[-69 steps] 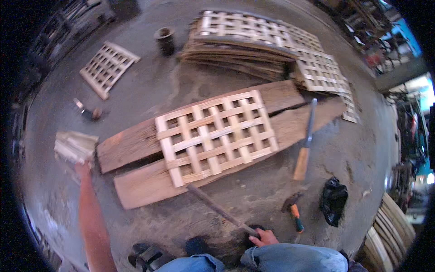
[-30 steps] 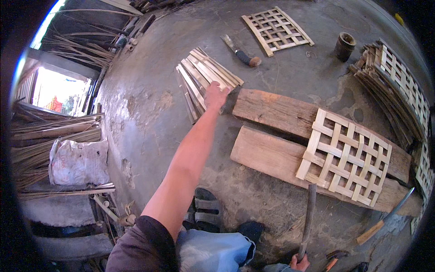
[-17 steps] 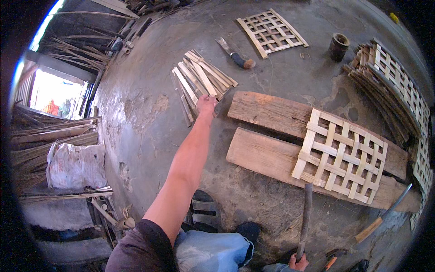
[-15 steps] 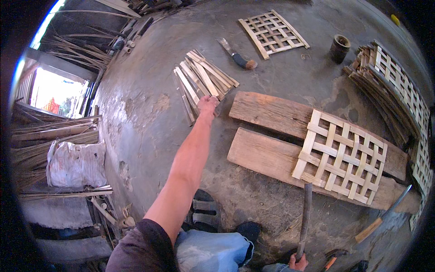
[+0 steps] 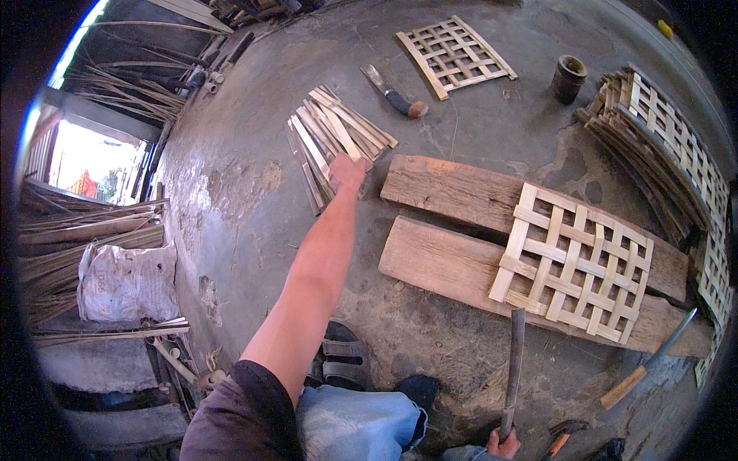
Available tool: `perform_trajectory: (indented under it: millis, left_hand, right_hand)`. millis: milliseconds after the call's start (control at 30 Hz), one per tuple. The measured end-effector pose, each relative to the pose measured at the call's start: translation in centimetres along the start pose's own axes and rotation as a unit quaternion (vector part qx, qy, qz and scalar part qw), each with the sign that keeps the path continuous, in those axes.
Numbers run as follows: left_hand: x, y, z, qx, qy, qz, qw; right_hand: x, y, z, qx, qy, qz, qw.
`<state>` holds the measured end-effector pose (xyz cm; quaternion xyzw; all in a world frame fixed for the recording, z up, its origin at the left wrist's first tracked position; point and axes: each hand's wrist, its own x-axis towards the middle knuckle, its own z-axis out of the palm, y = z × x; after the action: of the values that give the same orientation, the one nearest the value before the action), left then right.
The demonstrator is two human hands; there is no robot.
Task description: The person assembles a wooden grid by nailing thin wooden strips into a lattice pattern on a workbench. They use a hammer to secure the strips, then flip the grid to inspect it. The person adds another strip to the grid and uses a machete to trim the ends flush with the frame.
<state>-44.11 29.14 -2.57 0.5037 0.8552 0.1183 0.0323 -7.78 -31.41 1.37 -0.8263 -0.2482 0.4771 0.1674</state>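
Observation:
My left hand (image 5: 347,173) reaches out to a fanned pile of pale bamboo strips (image 5: 321,127) on the floor. Its fingers are curled over the near ends of the strips and look closed on one; the fingertips are partly hidden. Low in the view, my right hand (image 5: 503,444) grips a long-bladed knife (image 5: 513,369), blade pointing away from me. Beyond that blade, a woven bamboo lattice panel (image 5: 573,261), with open square gaps, lies across two thick wooden planks (image 5: 442,250).
Past the strips lie a dark-handled knife (image 5: 396,96) and another lattice panel (image 5: 457,58). A round container (image 5: 569,79) stands near stacked panels (image 5: 665,146) at right. Another knife (image 5: 646,361) and an orange-handled tool (image 5: 561,442) lie near right. A white sack (image 5: 127,283) sits left.
The left hand stays at the near ends of the strips, its fingers now more curled over them. The view has shifted slightly. The right hand keeps its knife in place.

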Motion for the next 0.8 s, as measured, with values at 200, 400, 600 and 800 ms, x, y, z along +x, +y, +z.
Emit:
perform_trajectory:
  millis: [200, 400, 600, 800]
  left_hand:
    - [2.6, -1.7, 2.5, 0.096, -0.051, 0.057, 0.992]
    - [2.6, -4.6, 2.9, -0.475, -0.107, -0.23, 0.843]
    - [-1.5, -2.8, 1.7, -0.618, -0.01, -0.159, 0.77]
    - [1.6, -11.2, 3.2, -0.124, 0.173, 0.206, 0.955]
  right_hand:
    - [0.1, 0.9, 0.2, 0.031, 0.0, 0.016, 0.999]
    - [-0.1, 0.7, 0.6, -0.048, 0.033, -0.005, 0.998]
    - [0.0, 1.0, 0.7, -0.007, -0.033, 0.051, 0.998]
    - [0.9, -2.8, -2.9, 0.02, -0.137, -0.107, 0.985]
